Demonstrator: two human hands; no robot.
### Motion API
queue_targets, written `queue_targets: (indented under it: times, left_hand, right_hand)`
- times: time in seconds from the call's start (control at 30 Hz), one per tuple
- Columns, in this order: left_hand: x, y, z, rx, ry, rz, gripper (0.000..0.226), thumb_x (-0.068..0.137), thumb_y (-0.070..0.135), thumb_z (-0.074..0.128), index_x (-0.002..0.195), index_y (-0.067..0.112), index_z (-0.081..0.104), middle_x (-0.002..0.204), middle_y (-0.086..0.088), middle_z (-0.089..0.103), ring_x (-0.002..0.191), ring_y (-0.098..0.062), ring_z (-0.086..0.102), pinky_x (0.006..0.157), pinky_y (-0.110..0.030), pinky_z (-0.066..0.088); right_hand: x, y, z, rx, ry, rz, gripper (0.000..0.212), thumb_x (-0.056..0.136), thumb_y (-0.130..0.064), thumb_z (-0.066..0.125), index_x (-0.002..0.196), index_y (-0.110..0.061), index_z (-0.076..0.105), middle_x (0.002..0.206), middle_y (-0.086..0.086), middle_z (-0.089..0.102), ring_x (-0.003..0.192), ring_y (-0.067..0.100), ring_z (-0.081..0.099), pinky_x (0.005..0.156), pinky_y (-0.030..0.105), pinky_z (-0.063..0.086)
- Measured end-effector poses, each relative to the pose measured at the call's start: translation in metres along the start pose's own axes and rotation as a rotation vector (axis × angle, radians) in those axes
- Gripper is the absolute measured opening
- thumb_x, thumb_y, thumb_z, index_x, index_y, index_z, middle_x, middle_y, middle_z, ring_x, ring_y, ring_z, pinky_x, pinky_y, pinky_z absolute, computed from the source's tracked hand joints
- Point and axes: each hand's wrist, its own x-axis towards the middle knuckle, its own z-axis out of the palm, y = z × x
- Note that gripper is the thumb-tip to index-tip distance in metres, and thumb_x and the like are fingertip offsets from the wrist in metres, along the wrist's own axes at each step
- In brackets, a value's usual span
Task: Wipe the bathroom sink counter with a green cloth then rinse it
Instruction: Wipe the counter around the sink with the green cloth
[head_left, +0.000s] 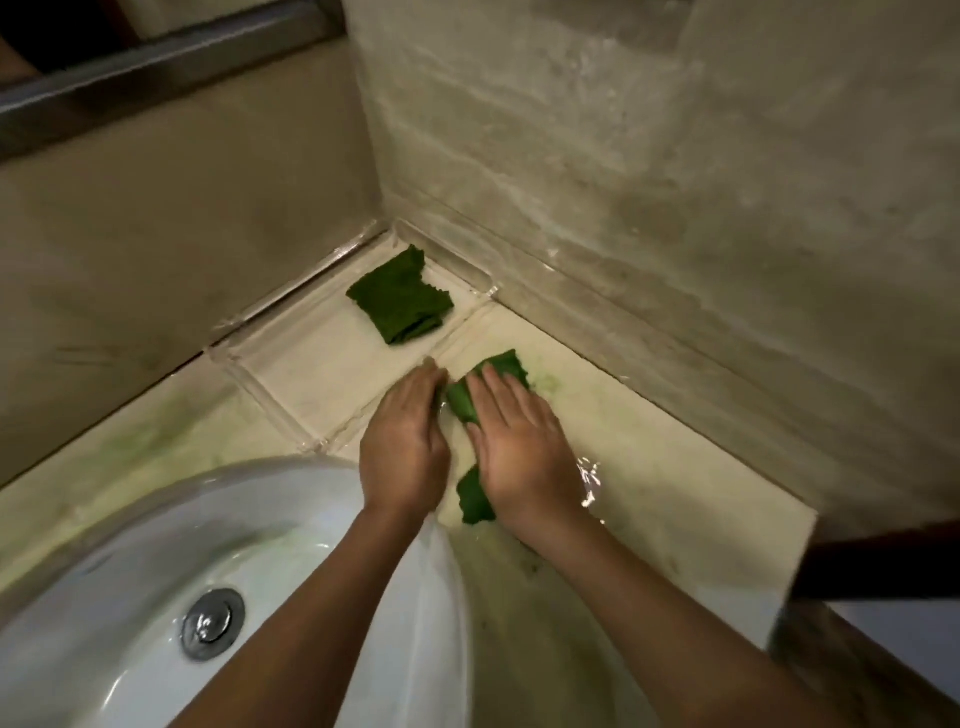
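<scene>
Observed at the counter (649, 457): the right hand (519, 441) lies flat on the green cloth (501, 366), fingers straight and pressing down. The cloth is bunched beneath the palm and shows past the fingertips and again at the wrist side. The left hand (402, 447) rests palm down just beside it, fingers straight, gripping nothing; contact with the cloth cannot be confirmed. Water (589, 478) glistens on the counter just right of the right hand. Beyond both sets of fingertips, a second green cloth (400, 301) lies crumpled in a clear tray (270, 358) set into the wall corner. The white sink (130, 519) sits left of the left forearm, its metal drain (213, 623) wet. Green staining marks the counter.
</scene>
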Motion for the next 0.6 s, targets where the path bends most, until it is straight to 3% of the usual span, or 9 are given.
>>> queue_targets:
  times: [0.13, 0.3, 0.37, 0.43, 0.53, 0.6]
  left_hand:
    - [0.000, -0.002, -0.001, 0.039, -0.019, 0.024, 0.040, 0.093, 0.016, 0.038, 0.129, 0.016, 0.056, 0.137, -0.004, 0.053, 0.126, -0.024, 0.048, 0.103, -0.032, 0.034]
    - [0.000, -0.006, 0.004, 0.024, 0.017, 0.056, 0.036, 0.093, 0.022, 0.040, 0.120, 0.016, 0.063, 0.133, -0.001, 0.056, 0.124, -0.023, 0.051, 0.100, -0.032, 0.038]
    - [0.000, -0.006, 0.004, 0.033, 0.016, 0.065, 0.037, 0.093, 0.023, 0.040, 0.120, 0.016, 0.063, 0.134, 0.000, 0.056, 0.125, -0.022, 0.049, 0.100, -0.030, 0.036]
    - [0.001, -0.006, 0.004, 0.046, 0.010, 0.070, 0.039, 0.092, 0.021, 0.039, 0.122, 0.017, 0.062, 0.135, 0.000, 0.055, 0.127, -0.021, 0.048, 0.100, -0.029, 0.034]
    - [-0.001, -0.008, 0.006, 0.050, 0.001, 0.062, 0.040, 0.093, 0.023, 0.037, 0.124, 0.017, 0.061, 0.135, 0.000, 0.055, 0.128, -0.020, 0.047, 0.101, -0.028, 0.033]
    - [-0.001, -0.008, 0.006, 0.049, -0.001, 0.066, 0.039, 0.094, 0.024, 0.037, 0.124, 0.018, 0.061, 0.135, 0.000, 0.055, 0.128, -0.020, 0.046, 0.102, -0.029, 0.034]
  right_hand:
    - [-0.054, 0.043, -0.028, -0.013, -0.046, 0.209, 0.050, 0.099, -0.026, 0.035, 0.147, -0.019, 0.024, 0.154, -0.001, 0.020, 0.142, 0.018, 0.019, 0.116, 0.041, 0.019]
    - [-0.101, 0.084, -0.046, -0.118, 0.096, 0.453, 0.055, 0.095, -0.035, 0.024, 0.139, -0.007, 0.042, 0.144, 0.012, 0.043, 0.130, 0.029, 0.043, 0.105, 0.044, 0.034]
    - [-0.091, 0.069, -0.042, -0.080, 0.109, 0.420, 0.051, 0.097, -0.033, 0.028, 0.142, -0.010, 0.036, 0.149, 0.008, 0.035, 0.136, 0.026, 0.035, 0.110, 0.041, 0.026]
    - [-0.067, 0.046, -0.032, -0.029, 0.014, 0.285, 0.050, 0.099, -0.028, 0.033, 0.147, -0.016, 0.025, 0.154, 0.001, 0.020, 0.142, 0.020, 0.019, 0.113, 0.034, 0.010]
    - [-0.043, 0.023, -0.024, -0.023, -0.025, 0.046, 0.049, 0.098, -0.030, 0.034, 0.144, -0.014, 0.034, 0.150, 0.005, 0.032, 0.139, 0.023, 0.030, 0.113, 0.039, 0.020]
    - [-0.050, 0.034, -0.026, -0.008, -0.069, 0.077, 0.050, 0.098, -0.032, 0.032, 0.146, -0.018, 0.028, 0.153, 0.000, 0.025, 0.141, 0.020, 0.023, 0.115, 0.039, 0.018]
